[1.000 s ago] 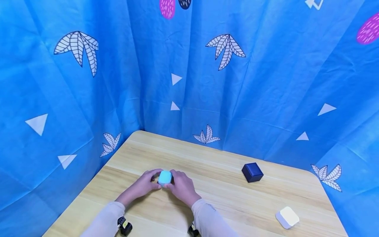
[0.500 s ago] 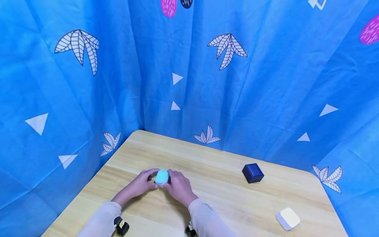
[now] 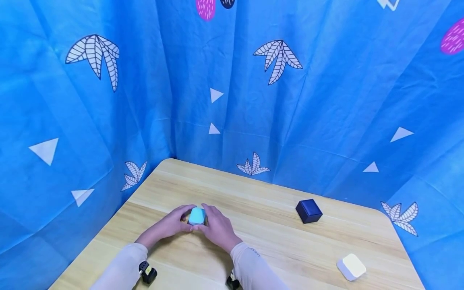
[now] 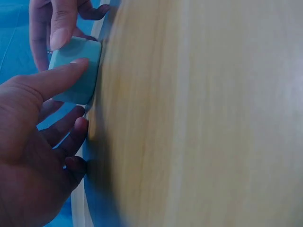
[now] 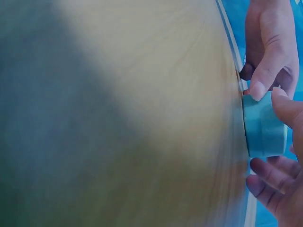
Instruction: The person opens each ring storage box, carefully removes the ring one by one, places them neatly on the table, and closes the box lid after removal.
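Note:
A small turquoise ring box stands on the left part of the wooden table, between both hands. My left hand grips its left side, thumb on the near face and index finger at the back. From the right, my right hand pinches it the same way. In the left wrist view, the left thumb lies across the turquoise face. A seam runs round the box in the right wrist view, and the right thumb presses close to that seam. The other fingers are partly hidden behind the box.
A dark blue box stands toward the back right of the table. Nearer, at the right, sits a white box with rounded corners. Blue patterned curtains hang along the table's back and sides.
Both hands have shifted slightly left with the turquoise ring box. Its top now looks narrower at the far edge and tilted, and the right fingers sit a little higher. The other boxes stayed put.

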The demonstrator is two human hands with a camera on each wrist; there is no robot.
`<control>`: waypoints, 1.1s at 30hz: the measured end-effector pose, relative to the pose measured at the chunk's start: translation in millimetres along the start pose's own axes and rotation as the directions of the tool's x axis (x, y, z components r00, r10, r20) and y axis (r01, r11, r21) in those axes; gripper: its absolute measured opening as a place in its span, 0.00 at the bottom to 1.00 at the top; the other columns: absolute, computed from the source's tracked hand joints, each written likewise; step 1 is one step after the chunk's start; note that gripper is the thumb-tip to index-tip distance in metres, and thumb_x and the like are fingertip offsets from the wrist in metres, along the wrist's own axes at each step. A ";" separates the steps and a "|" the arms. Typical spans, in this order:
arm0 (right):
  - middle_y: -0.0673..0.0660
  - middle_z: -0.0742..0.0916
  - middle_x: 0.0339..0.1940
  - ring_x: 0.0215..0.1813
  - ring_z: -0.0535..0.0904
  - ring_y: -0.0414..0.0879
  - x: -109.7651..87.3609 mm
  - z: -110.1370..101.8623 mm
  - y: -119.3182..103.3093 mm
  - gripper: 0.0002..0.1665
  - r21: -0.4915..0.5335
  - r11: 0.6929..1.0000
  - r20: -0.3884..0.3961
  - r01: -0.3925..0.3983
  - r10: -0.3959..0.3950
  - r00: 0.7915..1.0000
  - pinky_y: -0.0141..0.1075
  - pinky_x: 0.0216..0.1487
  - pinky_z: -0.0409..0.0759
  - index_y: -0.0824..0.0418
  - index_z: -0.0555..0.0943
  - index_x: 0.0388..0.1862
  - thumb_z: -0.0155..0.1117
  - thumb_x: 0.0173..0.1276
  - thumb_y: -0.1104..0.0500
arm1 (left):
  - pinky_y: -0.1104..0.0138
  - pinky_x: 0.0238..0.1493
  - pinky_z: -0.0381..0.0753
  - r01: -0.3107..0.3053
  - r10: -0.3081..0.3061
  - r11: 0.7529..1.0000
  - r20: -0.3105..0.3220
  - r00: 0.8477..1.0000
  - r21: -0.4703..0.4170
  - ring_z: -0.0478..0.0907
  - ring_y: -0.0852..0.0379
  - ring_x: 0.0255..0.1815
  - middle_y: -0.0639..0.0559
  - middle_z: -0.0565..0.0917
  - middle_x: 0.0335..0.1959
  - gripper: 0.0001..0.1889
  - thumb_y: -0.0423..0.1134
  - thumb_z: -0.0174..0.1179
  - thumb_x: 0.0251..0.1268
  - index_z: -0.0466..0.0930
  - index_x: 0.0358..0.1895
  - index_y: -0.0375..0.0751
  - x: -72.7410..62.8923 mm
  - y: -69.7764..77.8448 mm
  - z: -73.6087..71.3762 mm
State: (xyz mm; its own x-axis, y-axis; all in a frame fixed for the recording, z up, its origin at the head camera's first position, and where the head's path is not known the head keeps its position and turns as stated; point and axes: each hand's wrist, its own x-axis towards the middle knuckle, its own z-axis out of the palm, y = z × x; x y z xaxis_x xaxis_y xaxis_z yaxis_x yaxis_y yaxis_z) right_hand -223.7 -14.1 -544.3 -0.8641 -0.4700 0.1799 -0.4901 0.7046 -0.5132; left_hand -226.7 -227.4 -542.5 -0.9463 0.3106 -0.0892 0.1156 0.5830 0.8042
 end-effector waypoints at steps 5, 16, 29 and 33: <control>0.55 0.81 0.66 0.65 0.78 0.48 0.8 0.9 0.5 0.44 0.025 1.000 0.006 0.019 -0.019 1.000 0.45 0.63 0.80 0.59 0.66 0.77 0.67 0.68 0.41 | 0.45 0.69 0.72 -0.013 0.013 0.999 -0.002 1.000 0.036 0.72 0.41 0.67 0.43 0.74 0.65 0.37 0.42 0.74 0.58 0.70 0.72 0.44 2.3 -3.0 1.5; 0.53 0.83 0.62 0.61 0.80 0.44 4.5 2.5 1.1 0.38 0.013 1.000 0.008 0.019 -0.019 1.000 0.39 0.59 0.81 0.56 0.72 0.72 0.66 0.69 0.41 | 0.44 0.67 0.71 0.011 -0.007 0.996 -0.051 0.999 0.084 0.74 0.45 0.64 0.49 0.78 0.62 0.36 0.42 0.75 0.55 0.74 0.69 0.45 1.2 -4.8 2.4; 0.53 0.83 0.64 0.61 0.81 0.45 6.4 0.2 6.2 0.37 0.055 0.998 0.030 -0.008 0.007 1.000 0.39 0.61 0.80 0.53 0.72 0.73 0.62 0.71 0.39 | 0.42 0.69 0.69 -0.006 0.011 0.993 -0.045 0.999 0.115 0.73 0.43 0.67 0.50 0.77 0.64 0.35 0.43 0.74 0.56 0.74 0.69 0.45 6.1 -9.6 4.1; 0.53 0.82 0.65 0.62 0.80 0.45 7.6 -0.5 7.6 0.37 0.104 0.995 0.045 -0.012 0.007 0.999 0.39 0.62 0.80 0.54 0.72 0.74 0.62 0.72 0.39 | 0.44 0.70 0.70 0.012 -0.006 0.995 -0.060 0.998 0.101 0.73 0.44 0.68 0.51 0.78 0.64 0.35 0.42 0.75 0.56 0.74 0.69 0.46 6.2 -9.9 5.4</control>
State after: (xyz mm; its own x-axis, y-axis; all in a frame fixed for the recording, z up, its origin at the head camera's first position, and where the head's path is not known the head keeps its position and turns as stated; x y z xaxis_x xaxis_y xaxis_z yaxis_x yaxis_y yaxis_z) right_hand -234.1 -12.0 -546.4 -0.8616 -0.4885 0.1382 -0.4653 0.6510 -0.5997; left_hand -232.1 -227.2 -554.2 -0.9633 0.2618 -0.0585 0.1343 0.6596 0.7395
